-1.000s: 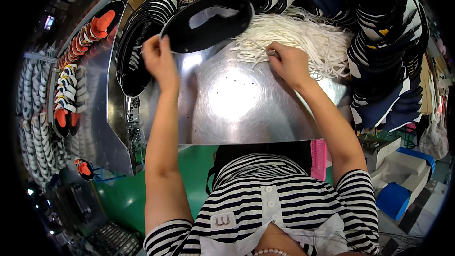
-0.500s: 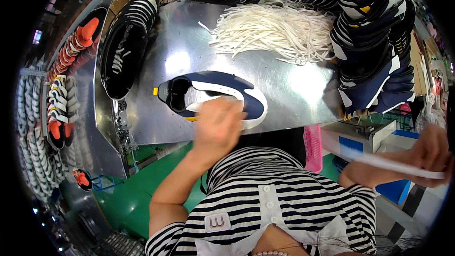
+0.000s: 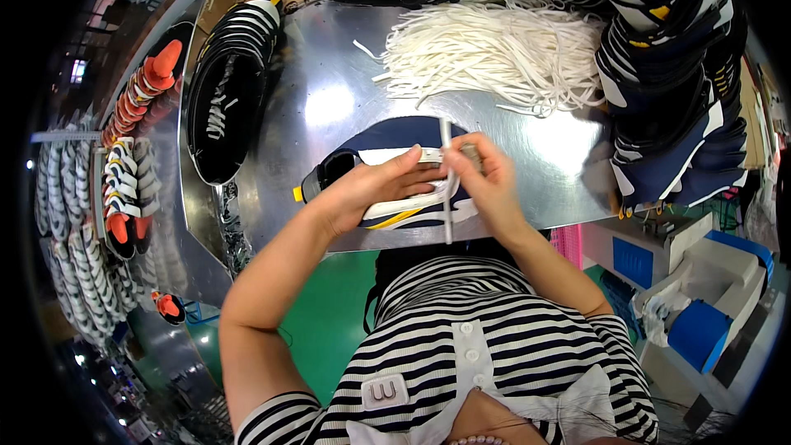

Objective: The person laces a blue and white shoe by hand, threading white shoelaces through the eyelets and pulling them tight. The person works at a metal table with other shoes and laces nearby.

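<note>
A navy shoe upper (image 3: 372, 142) with white and yellow trim lies on the shiny metal table (image 3: 305, 58), close to its near edge. My left hand (image 3: 375, 185) rests on top of the upper and holds it. My right hand (image 3: 484, 173) pinches a white shoelace (image 3: 446, 206) that runs straight down across the upper. Both hands meet over the upper's middle.
A heap of white laces (image 3: 494, 53) lies at the table's far side. Stacks of navy uppers (image 3: 667, 74) stand at the right and far edge, black striped ones (image 3: 227, 74) at the left. Racks of shoes (image 3: 124, 156) line the left; blue bins (image 3: 700, 330) sit lower right.
My right hand came back from the lower right with the lace and joined the left hand on the upper. A second ago both hands were farther out on the table.
</note>
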Available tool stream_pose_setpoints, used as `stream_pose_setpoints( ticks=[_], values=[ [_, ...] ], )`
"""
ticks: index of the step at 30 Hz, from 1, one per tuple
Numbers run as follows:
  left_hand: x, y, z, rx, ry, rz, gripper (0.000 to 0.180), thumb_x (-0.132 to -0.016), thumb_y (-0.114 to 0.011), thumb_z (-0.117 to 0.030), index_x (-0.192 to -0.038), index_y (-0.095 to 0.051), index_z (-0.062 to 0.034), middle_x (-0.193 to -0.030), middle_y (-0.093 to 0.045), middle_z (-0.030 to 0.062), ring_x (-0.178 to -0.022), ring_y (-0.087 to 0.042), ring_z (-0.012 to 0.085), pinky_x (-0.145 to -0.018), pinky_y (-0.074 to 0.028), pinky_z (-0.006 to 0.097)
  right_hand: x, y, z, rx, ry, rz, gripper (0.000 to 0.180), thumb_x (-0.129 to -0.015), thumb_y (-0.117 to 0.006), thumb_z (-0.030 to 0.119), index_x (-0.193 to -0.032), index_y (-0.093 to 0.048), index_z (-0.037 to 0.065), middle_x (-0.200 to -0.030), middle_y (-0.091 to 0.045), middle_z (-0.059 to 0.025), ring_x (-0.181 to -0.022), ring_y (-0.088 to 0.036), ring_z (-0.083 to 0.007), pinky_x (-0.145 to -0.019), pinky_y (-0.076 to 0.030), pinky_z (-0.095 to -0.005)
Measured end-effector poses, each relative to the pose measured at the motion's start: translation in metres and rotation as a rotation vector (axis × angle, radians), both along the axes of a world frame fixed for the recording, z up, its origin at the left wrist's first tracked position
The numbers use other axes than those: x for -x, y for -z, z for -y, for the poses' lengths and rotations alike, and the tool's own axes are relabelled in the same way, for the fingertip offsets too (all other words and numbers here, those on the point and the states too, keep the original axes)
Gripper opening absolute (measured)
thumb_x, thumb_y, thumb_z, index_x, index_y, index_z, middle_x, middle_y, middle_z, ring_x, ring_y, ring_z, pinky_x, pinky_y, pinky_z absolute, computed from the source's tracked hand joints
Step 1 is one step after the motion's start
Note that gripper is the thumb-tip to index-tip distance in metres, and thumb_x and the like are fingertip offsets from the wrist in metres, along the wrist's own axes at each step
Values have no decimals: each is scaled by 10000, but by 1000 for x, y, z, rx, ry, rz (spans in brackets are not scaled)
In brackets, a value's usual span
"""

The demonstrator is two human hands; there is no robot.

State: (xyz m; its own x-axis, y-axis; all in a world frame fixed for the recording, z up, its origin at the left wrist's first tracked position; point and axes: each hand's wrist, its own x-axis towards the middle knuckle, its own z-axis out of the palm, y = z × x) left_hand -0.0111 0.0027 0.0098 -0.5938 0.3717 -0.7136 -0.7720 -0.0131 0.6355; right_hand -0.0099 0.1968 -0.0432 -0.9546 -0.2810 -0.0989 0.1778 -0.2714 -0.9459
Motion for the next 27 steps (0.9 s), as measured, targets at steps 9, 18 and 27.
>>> stream_pose_setpoints(
  ticks=[9, 18, 27],
  values=[
    [-22, 19, -29, -266, -29, -461, 714, -1038, -436, -457, -1460, -319, 107, -1514, -373, 227, -1418, -365, 294, -1200, -251, 399, -2, -23, -33, -34, -35, 99, 109, -947, -650, 153, -970, -649, 46, -760, -664, -4, -563, -404, 13, -504, -267, -159],
    [-37, 19, -46, -27, -389, -561, 172, -957, -665, -136, -1072, -694, -11, -977, -703, 36, -865, -646, 103, -776, -510, 230, -13, -36, -37, -329, -176, 34, 118, -928, -673, 117, -901, -666, 3, -734, -652, -1, -697, -583, -40, -631, -432, -184],
    [-44, 13, -55, 118, -424, -572, 199, -949, -655, -168, -1034, -709, 3, -949, -720, 62, -869, -671, 141, -810, -522, 268, -30, -46, -44, -351, -118, -120, 183, -993, -589, 161, -1074, -573, -3, -861, -698, -117, -766, -679, -178, -691, -520, -305]
  ],
)
